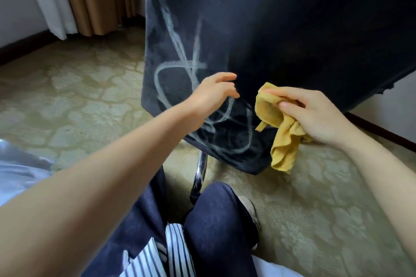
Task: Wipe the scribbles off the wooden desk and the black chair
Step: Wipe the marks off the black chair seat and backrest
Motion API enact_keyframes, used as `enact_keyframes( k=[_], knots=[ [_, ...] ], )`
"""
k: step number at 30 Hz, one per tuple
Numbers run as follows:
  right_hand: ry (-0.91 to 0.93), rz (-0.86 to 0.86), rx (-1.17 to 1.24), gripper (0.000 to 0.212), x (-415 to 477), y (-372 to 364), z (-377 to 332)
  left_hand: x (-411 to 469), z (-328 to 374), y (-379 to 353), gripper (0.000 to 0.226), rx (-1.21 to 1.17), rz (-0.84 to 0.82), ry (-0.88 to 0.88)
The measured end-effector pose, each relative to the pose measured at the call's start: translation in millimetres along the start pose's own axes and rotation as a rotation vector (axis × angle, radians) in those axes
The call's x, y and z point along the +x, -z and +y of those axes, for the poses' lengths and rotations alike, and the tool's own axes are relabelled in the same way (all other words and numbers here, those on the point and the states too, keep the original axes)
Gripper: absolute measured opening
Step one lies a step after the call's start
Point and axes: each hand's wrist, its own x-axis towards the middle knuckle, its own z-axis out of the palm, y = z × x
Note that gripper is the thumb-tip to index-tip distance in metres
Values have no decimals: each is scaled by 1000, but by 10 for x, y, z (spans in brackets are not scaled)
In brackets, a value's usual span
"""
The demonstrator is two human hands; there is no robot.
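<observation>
The right hand [315,117] pinches the cloth [284,141] before the chair [281,29]; the left hand [212,93], fingers [225,76] relaxed and empty, is at the scribbles [177,67].

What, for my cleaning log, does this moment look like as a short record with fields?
surface: black chair, fabric side facing the camera
marks: white scribbles across its left and lower part, not wiped off
left hand: open, at the chair fabric, holds nothing
right hand: pinches a yellow cloth, bunched and hanging
cloth on marks: no, it is off to their right
below: chrome leg on patterned carpet
</observation>
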Motion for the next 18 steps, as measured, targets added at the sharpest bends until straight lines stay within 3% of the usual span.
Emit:
enact_keyframes(
  k=[2, 5, 9, 15, 18],
  knots=[
    [-45, 32, 323, 39, 40, -85, -102, -70, -47, -48, 55, -193, -220, 159],
    [-122, 70, 757, 37, 79, -274, -196, -102, -96, -15, 39, -203, -338, 67],
    [-202, 195, 887, 31, 116, -428, -235, -134, -5, 125, 9, -16, -77, -22],
    [-309, 448, 937, 30, 184, -647, -304, -71, 160, 122, 14, 58, 79, -201],
    [-406, 549, 1042, 30, 179, -804, -351, -46, 299, 20, 8, 279, 194, -328]
  ],
)
